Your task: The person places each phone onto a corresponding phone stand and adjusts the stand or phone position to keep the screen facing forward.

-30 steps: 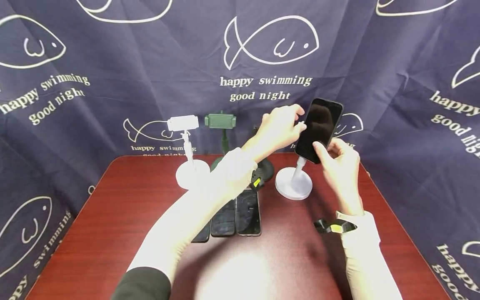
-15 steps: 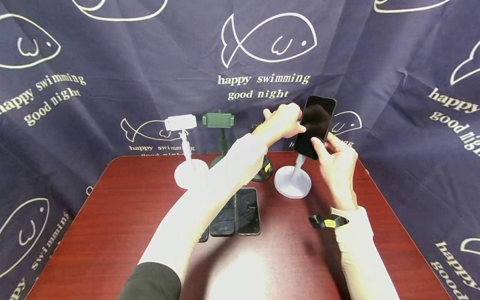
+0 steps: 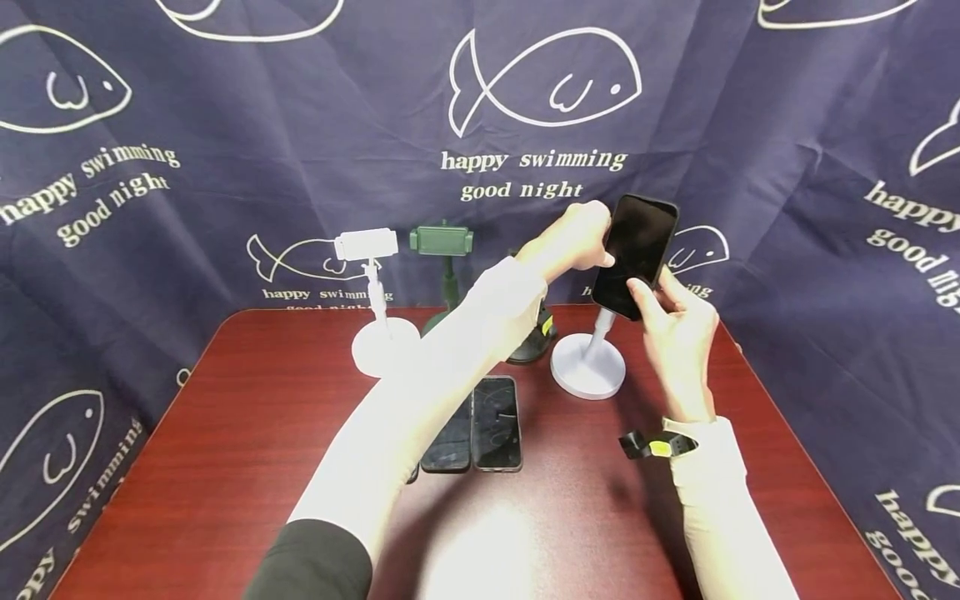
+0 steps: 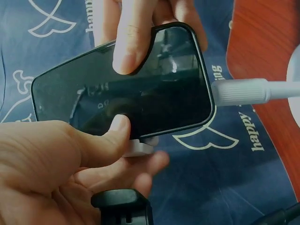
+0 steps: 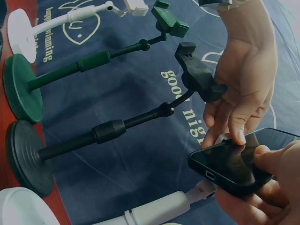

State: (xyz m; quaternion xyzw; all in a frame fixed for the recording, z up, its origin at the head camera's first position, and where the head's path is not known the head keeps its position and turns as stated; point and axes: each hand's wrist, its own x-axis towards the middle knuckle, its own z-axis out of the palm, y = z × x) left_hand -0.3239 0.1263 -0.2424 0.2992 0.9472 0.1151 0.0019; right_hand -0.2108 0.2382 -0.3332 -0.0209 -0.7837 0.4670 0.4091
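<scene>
A black smartphone (image 3: 637,254) stands tilted at the top of a light grey phone stand (image 3: 587,371), against its clamp. With the thumb on the screen and fingers behind, my right hand (image 3: 681,350) grips the phone's lower right part. My left hand (image 3: 564,242) is at its left edge. In the left wrist view, the left thumb lies on the screen's edge and the fingers curl behind, beside the pale clamp jaw (image 4: 139,148). The right wrist view shows the phone's bottom end (image 5: 211,174). Most of the clamp is hidden behind the phone.
A white stand (image 3: 367,246), a green stand (image 3: 442,242) and a black stand (image 5: 140,122) line the back of the red-brown table (image 3: 247,433). Phones, including one right-hand phone (image 3: 497,425), lie flat beneath my left forearm. A fish-printed curtain (image 3: 375,108) hangs behind.
My left forearm and wrist have shifted right, and the left fingers have gone behind the phone's edge. The right hand keeps its grip, and the phone has barely moved.
</scene>
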